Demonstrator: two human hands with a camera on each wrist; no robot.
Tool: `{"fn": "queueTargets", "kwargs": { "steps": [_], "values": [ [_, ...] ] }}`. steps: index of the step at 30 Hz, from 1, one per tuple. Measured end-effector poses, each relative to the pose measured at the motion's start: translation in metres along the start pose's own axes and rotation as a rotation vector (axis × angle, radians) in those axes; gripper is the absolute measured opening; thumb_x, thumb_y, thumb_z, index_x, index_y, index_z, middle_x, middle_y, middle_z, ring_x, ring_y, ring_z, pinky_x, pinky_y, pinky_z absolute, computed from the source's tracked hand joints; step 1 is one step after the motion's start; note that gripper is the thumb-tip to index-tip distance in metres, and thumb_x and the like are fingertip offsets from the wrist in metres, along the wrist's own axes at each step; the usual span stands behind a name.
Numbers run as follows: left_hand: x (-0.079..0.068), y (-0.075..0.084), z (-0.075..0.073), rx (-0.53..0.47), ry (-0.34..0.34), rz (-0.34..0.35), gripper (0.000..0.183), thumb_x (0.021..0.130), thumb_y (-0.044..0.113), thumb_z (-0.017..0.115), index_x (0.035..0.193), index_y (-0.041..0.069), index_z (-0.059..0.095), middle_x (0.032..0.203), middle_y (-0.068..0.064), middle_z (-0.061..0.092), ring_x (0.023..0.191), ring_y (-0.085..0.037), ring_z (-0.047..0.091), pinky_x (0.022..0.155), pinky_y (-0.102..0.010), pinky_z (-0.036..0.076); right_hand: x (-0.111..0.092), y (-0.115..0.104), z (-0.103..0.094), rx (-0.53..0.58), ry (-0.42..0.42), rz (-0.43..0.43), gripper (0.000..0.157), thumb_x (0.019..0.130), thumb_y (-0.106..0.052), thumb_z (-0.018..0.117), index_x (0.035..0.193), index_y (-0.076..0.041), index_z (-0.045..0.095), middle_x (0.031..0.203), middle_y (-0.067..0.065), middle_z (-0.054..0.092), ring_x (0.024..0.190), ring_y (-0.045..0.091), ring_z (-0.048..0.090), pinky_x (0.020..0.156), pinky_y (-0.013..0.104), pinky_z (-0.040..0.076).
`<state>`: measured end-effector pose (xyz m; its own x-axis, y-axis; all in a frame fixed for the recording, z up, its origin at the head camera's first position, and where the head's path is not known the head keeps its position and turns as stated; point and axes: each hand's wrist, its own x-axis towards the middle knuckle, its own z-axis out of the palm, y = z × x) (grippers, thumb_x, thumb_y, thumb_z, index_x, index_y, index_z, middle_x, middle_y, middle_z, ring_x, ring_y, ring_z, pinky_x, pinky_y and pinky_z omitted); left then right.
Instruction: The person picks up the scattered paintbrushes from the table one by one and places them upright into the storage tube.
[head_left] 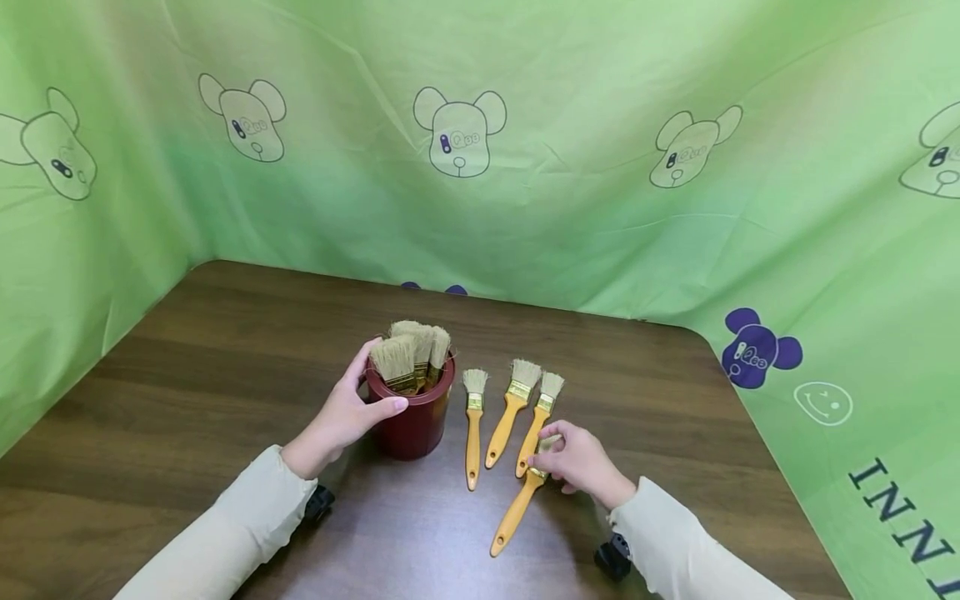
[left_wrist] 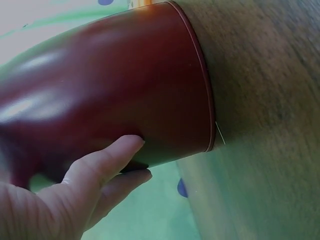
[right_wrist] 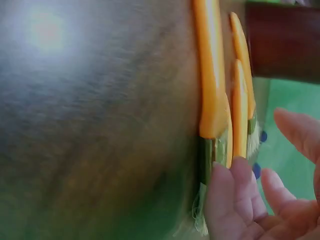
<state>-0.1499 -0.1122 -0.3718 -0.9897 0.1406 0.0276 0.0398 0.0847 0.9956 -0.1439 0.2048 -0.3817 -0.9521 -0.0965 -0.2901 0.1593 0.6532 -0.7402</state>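
Observation:
My left hand (head_left: 345, 417) holds a dark red bucket (head_left: 411, 429) by its side, the thumb across the near rim and the fingers round the far left side. In the left wrist view, fingertips lie along the bucket's wall (left_wrist: 125, 80). Several paintbrushes (head_left: 395, 360) stand in it, bristles up. Over the nearest loose paintbrush (head_left: 512, 521) is my right hand (head_left: 585, 462), with fingertips at its metal ferrule and bristles partly hidden. In the right wrist view, fingers touch beside that brush's ferrule (right_wrist: 220, 150), with the thumb apart.
Three more wooden-handled paintbrushes lie between bucket and right hand: a narrow one (head_left: 472, 442), a wide one (head_left: 507, 425) and another (head_left: 529, 442) by the fingers. The brown wooden table (head_left: 247, 375) meets a green printed curtain (head_left: 562, 242) at the back and sides.

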Motion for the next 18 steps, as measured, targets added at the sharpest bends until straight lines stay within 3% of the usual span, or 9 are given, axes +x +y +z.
{"fn": "queueTargets", "kwargs": {
  "steps": [6, 12, 18],
  "values": [
    [0.0014, -0.0015, 0.0013, 0.005, 0.013, -0.014, 0.087, 0.081, 0.006, 0.070, 0.152, 0.010, 0.020, 0.152, -0.019, 0.026, 0.139, -0.036, 0.024, 0.104, -0.054, 0.030, -0.0078, 0.0085, 0.0041, -0.131, -0.104, -0.094, 0.027, 0.073, -0.013, 0.079, 0.093, -0.006, 0.061, 0.054, -0.004, 0.051, 0.044, 0.008, 0.041, 0.039, 0.023, 0.036],
    [0.0011, -0.0009, 0.0022, 0.010, 0.006, -0.005, 0.088, 0.081, 0.007, 0.071, 0.152, 0.010, 0.019, 0.151, -0.020, 0.027, 0.139, -0.037, 0.024, 0.104, -0.054, 0.031, -0.0090, 0.0074, 0.0025, -0.280, -0.060, -0.148, 0.023, 0.072, -0.015, 0.080, 0.085, -0.012, 0.061, 0.051, -0.006, 0.045, 0.042, 0.008, 0.041, 0.041, 0.024, 0.033],
    [0.0012, -0.0005, 0.0005, 0.013, 0.010, -0.009, 0.086, 0.082, 0.006, 0.070, 0.152, 0.010, 0.019, 0.152, -0.019, 0.026, 0.139, -0.037, 0.023, 0.104, -0.055, 0.030, -0.0067, 0.0077, -0.0043, -0.448, -0.045, -0.187, 0.024, 0.069, -0.016, 0.080, 0.082, -0.017, 0.060, 0.058, -0.004, 0.043, 0.052, 0.012, 0.040, 0.049, 0.029, 0.031]
  ]
}}
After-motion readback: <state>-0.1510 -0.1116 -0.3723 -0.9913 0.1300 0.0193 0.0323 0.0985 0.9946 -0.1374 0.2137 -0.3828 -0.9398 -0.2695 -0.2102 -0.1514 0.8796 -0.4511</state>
